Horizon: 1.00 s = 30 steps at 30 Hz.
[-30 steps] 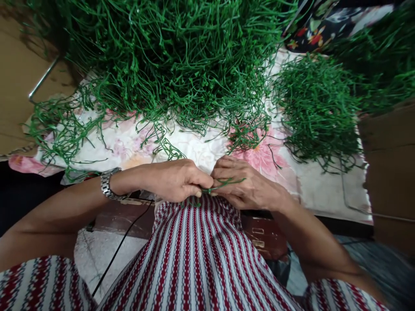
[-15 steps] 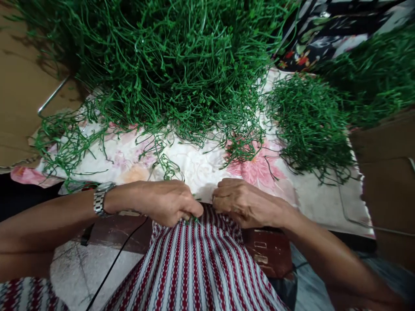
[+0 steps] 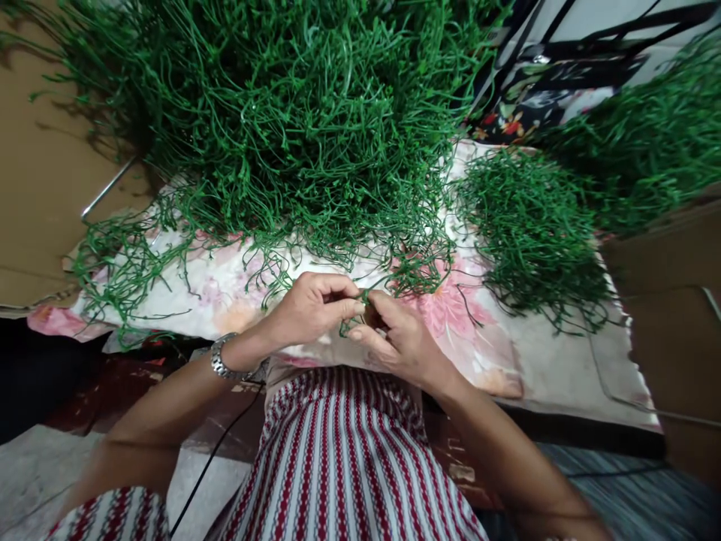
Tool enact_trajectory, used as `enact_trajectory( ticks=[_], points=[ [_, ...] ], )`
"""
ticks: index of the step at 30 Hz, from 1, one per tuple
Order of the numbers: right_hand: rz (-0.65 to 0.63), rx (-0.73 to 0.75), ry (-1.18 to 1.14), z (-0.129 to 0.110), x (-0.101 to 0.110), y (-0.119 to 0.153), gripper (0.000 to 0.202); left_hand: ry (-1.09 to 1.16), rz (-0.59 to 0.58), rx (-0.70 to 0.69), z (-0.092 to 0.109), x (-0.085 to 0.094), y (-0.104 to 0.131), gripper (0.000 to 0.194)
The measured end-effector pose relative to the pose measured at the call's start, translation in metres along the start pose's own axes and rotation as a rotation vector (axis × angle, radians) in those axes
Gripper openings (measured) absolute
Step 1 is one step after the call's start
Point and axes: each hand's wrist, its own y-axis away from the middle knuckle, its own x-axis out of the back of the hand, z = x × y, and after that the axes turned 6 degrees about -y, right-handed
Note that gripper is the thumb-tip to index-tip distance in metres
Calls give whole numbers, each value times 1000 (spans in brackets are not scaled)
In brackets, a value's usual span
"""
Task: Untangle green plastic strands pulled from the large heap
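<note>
My left hand [image 3: 315, 309], with a metal-band watch [image 3: 223, 356] on its wrist, pinches a thin green stem [image 3: 365, 299] between thumb and forefinger. Meeting it at the fingertips is my right hand [image 3: 404, 340], its fingers curled around the same stem and its thumb a little apart below. Part of the stem is hidden by the fingers. Both hands are over the front edge of a flowered cloth [image 3: 338, 353]. Just beyond them lies a large tangled heap of green stems [image 3: 293, 128] with small forked tips.
A smaller pile of stems [image 3: 541, 233] lies on the cloth at the right. Loose stems [image 3: 132, 263] are scattered at the left. Cardboard [image 3: 50, 165] stands on the left, and more cardboard [image 3: 670, 300] on the right. A thin metal rod [image 3: 110, 188] shows near the left cardboard.
Both hands have risen from my lap to above the cloth and come together. The green stem now shows between their fingertips. The view has shifted slightly.
</note>
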Motion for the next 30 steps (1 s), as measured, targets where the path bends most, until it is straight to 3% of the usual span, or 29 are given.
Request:
enact_trajectory(
  ticks=[6, 11, 16, 20, 27, 30],
  points=[
    [70, -24, -8, 3, -16, 1, 21, -10, 209, -19, 0, -11, -1, 17],
    [161, -13, 8, 3, -19, -3, 23, -38, 310, -70, -5, -16, -4, 19],
    [80, -32, 81, 6, -16, -6, 23, -182, 309, -149, -7, -15, -7, 18],
    [-18, -96, 2, 4, -14, -2, 26, -270, 312, -168, -12, -20, -10, 17],
    [100, -134, 17, -2, -14, 8, 25, -231, 293, -198, -8, -23, -15, 17],
    [146, -118, 80, 1, -9, 9, 20, -117, 197, -157, -1, -17, -14, 17]
  ],
)
